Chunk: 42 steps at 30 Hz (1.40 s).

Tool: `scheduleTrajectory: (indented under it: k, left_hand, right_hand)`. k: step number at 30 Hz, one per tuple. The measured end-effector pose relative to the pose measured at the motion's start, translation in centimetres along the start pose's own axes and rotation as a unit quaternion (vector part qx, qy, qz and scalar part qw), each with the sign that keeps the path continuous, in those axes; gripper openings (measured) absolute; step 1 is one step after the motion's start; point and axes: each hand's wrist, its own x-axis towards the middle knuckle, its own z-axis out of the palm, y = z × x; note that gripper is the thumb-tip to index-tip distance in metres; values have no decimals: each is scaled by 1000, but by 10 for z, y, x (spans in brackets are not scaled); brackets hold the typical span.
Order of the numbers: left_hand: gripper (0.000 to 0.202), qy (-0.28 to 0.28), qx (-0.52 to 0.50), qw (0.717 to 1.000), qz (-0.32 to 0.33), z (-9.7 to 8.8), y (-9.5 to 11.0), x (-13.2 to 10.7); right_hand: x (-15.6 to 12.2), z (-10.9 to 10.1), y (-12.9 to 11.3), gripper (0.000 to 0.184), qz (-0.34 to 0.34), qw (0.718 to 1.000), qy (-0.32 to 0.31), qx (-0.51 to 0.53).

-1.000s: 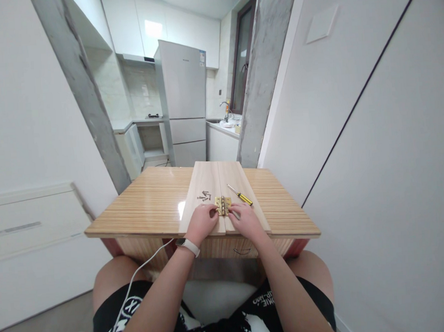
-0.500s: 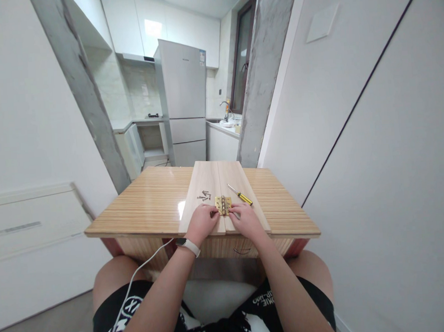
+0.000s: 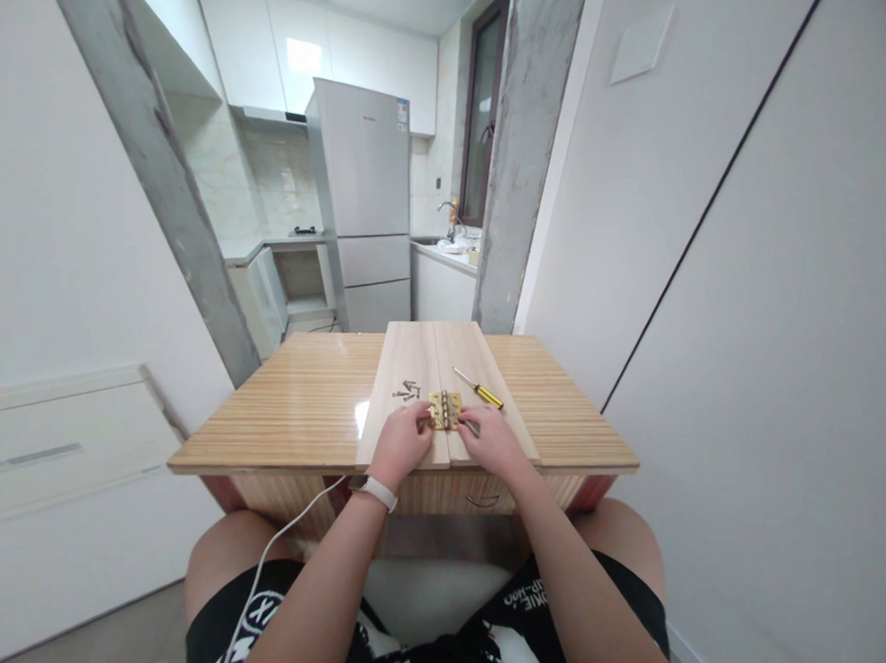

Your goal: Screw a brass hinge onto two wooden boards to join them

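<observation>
A small brass hinge lies across the seam of two pale wooden boards set side by side on a wooden table. My left hand rests on the left board with its curled fingertips touching the hinge's left leaf. My right hand rests on the right board, fingers curled against the hinge's right leaf. Several dark screws lie just beyond the left hand. A yellow-handled screwdriver lies past the right hand.
A white cable hangs from the table's near edge over my left leg. White walls stand close on both sides. Behind the table are grey pillars, a fridge and kitchen counters.
</observation>
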Motion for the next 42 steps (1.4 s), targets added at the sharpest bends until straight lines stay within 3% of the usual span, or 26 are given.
scheduleTrajectory:
  k: [16,26,42]
  left_hand:
    - [40,-5,21,1000,3,2,-5,1]
    - [40,3,29,999,-17,-2,4,0]
    - [37,-1,22,1000,-3,3,-4,2]
  right_hand:
    - [1,1,1,19,-1,1000,1,6]
    - [0,6,9,42,40,999,9,28]
    - [0,7,10,38,34,999,9,28]
